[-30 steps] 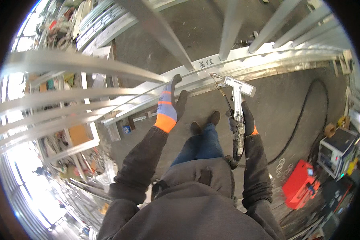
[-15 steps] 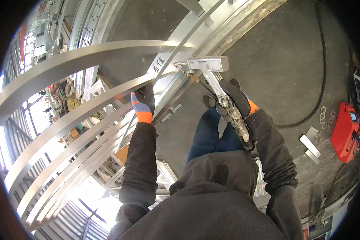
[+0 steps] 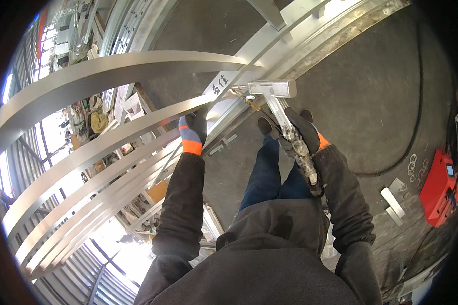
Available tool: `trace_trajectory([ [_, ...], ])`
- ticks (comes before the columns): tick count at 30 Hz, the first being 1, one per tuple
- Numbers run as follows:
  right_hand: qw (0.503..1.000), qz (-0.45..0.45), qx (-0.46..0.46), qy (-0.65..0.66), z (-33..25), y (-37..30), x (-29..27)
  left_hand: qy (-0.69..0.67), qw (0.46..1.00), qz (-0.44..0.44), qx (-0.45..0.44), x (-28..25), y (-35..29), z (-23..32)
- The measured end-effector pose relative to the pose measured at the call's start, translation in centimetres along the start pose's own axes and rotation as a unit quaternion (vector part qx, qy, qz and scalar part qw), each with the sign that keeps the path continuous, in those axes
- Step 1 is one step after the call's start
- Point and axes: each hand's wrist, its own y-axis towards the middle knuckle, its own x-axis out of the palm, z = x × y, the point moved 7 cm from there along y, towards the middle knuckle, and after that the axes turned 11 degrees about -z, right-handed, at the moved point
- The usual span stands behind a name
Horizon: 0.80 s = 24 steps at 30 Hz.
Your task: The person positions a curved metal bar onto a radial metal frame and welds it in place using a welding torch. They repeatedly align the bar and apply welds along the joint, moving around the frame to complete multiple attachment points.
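My right hand [image 3: 304, 133], in a dark glove with an orange cuff, is wrapped round the handle of a handheld welding gun [image 3: 272, 89]. Silvery wrapping covers the grip, and the gun's nozzle points left at the joint where a flat metal bar meets the frame. My left hand [image 3: 196, 127], gloved in black, grey and orange, grips the second metal bar [image 3: 152, 115] close to that joint; its fingertips are partly hidden. Beside the nozzle, a white label [image 3: 218, 84] with handwriting lies on the metal frame [image 3: 269, 51].
Several parallel bars curve away on the left. A red machine [image 3: 439, 188] with a small screen stands at far right, and a black cable [image 3: 417, 117] loops over the floor. Metal offcuts [image 3: 393, 204] lie near the machine. Stacked profiles [image 3: 132, 30] fill the upper left.
The view has shifted, so the frame and both hands appear slightly further right. The gun nozzle stays at the joint, and both grips look the same.
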Motion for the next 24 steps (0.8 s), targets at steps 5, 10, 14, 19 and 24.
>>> trace_trajectory([
  [5,0.999,-0.011,-0.003,-0.038,-0.2,0.1,0.0,0.035,0.999,0.001,-0.01,-0.1,0.3,-0.4],
  [10,0.998,-0.005,0.002,-0.055,-0.1,0.2,-0.4,0.081,0.997,-0.005,-0.008,0.0,0.3,0.0],
  [14,0.998,0.001,0.025,-0.054,0.1,0.3,-0.3,0.092,0.995,-0.008,-0.022,0.1,0.3,0.1],
  [19,0.997,-0.013,0.011,-0.072,-0.3,0.2,0.9,0.08,0.997,-0.01,0.01,0.4,0.4,0.2],
  [24,0.996,0.004,0.034,-0.082,-0.3,0.1,1.3,0.074,0.997,-0.002,-0.008,0.2,0.4,-1.0],
])
